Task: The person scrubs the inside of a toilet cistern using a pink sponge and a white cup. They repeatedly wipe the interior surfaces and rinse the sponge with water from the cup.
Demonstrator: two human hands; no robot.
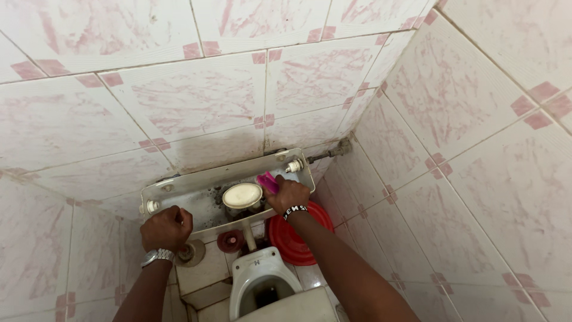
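The person stands over a small toilet bowl (262,283) in a corner of pink-marbled wall tiles (196,89) and works on the open cistern (179,194) fixed to the wall, whose lid is not on it. The right hand (287,194) is closed around a pink brush-like tool (267,181), and the grip is narrow and firm on its handle; the pink end points into the right part of the cistern, just beside the round cream-coloured cap (242,195) that sits in the middle. The left hand (166,228) is closed as a fist on the front rim of the cistern at its left side, so it seems to hold the tank steady; a metal wristwatch (156,257) is on this wrist. The inside of the tank looks dark and stained. Below the tank, a red round lid-like object (295,238) leans behind the right forearm, and a smaller dark red disc (230,240) is near the flush pipe. The step in hand appears to be scrubbing the inside of the cistern. The next move probably calls for short, careful strokes around the cap and the white inlet fitting (294,166), so that these parts are not knocked.
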